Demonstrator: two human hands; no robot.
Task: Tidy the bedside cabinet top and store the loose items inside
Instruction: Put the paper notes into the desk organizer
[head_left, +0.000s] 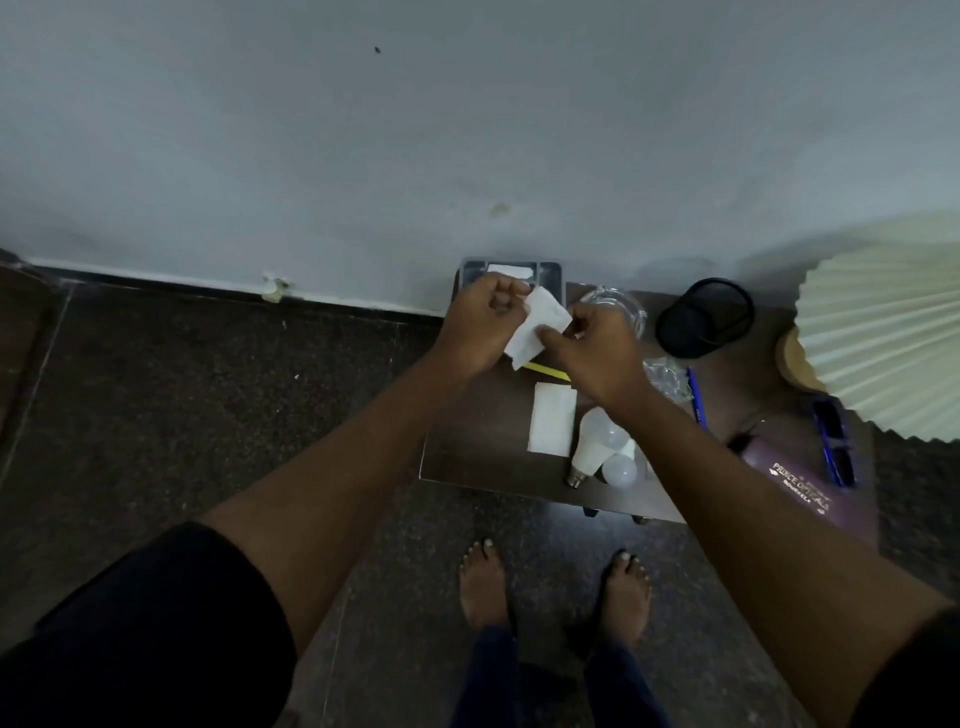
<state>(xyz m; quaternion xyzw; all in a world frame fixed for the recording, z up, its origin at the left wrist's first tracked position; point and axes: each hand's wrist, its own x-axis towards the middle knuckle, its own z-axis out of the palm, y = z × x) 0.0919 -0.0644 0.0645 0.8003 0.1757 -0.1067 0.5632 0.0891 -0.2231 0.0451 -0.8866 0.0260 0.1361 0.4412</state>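
Observation:
Above the back left part of the dark brown bedside cabinet top (467, 447), my left hand (480, 325) and my right hand (592, 353) both pinch a white paper tissue (535, 327). A second folded white tissue (552, 418) lies flat on the top below them. Two white light bulbs (597, 452) lie beside it near the front edge. A yellow strip (545, 370) shows under my hands.
A grey tray (470, 270) stands at the back left against the wall. A glass jug (621, 306), a black mesh cup (704, 317), a blue pen (696, 397), blue glasses (834, 441), a maroon glasses case (800, 483) and a pleated lamp shade (893, 332) crowd the right. My bare feet (483, 587) stand before the cabinet.

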